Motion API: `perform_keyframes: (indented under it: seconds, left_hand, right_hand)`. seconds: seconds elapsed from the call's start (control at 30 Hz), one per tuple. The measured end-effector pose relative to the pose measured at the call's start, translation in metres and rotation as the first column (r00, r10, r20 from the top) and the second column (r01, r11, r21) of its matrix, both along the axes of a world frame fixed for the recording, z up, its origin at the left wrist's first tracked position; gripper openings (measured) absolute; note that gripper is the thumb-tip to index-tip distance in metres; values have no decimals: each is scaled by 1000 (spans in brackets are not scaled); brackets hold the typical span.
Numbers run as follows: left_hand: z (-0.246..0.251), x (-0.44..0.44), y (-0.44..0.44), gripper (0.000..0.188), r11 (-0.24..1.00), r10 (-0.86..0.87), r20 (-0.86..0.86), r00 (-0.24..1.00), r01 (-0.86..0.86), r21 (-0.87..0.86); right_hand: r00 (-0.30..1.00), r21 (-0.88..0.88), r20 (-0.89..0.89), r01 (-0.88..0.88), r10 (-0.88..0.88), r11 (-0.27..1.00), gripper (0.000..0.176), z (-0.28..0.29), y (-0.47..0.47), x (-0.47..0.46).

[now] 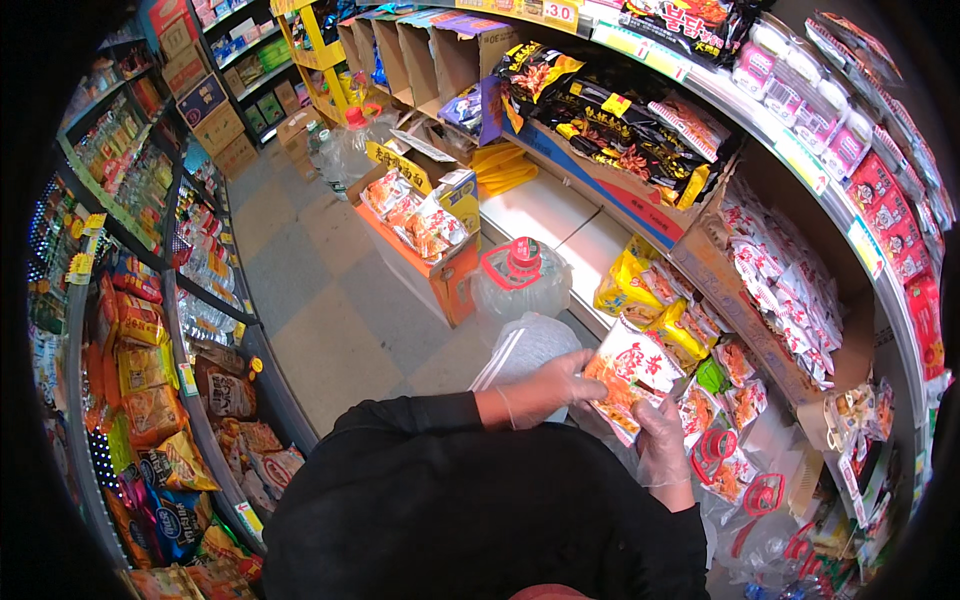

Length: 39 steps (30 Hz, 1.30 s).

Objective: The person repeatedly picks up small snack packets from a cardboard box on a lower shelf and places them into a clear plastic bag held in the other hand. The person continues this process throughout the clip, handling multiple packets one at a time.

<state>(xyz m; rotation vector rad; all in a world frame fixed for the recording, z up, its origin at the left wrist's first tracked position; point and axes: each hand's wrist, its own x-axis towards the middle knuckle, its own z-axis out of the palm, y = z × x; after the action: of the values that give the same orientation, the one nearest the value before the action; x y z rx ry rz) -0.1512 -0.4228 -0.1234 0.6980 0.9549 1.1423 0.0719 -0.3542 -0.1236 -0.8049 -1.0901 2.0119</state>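
A white and orange snack packet (643, 360) with large printed characters is held up in front of my chest. My left hand (546, 388) grips its left edge, thumb across the front. On the lower right edge, my right hand (661, 439) pinches the same packet. Thin clear plastic gloves cover both hands. Several similar small packets (697, 411) lie just to the right, beside yellow snack bags (679, 330) on the low shelf. Beyond my left hand stands a large clear water jug (521, 281) with a red cap and handle. My knee (532, 352), in grey striped trousers, shows below it.
An orange carton (409, 259) of similar packets stands on the tiled floor (322, 277). Along the right, the shelf holds a carton of black noodle packs (630, 124) and a box of small white packets (780, 277). More red-capped jugs (765, 495) sit lower right. Stocked shelves (142, 330) line the left.
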Motion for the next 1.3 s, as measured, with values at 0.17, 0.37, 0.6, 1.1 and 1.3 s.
perform_keyframes:
  seconds: [0.17, 0.37, 0.6, 1.1, 1.3]
  left_hand:
    - [36, -69, -2, 60, 963, 268, 8, 963, -268, 7]
    - [40, -247, 15, 64, 762, 631, -463, 623, -608, 221]
    - [11, -372, 13, 57, 797, 456, -724, 517, -600, 73]
    - [10, -368, 29, 68, 935, -28, -994, -106, -355, 11]
    - [53, -336, 31, 76, 918, -50, -998, 36, -393, -60]
  right_hand:
    - [994, -45, 18, -109, 110, 993, 95, 14, 6, 11]
    - [994, -66, 38, -104, 107, 992, 89, 19, 7, 20]
    - [994, -56, 23, -109, 111, 992, 88, 19, 10, 23]
    - [991, -55, 54, -117, 120, 992, 89, 19, 15, 26]
    - [990, -66, 12, -138, 139, 988, 81, 15, 19, 33]
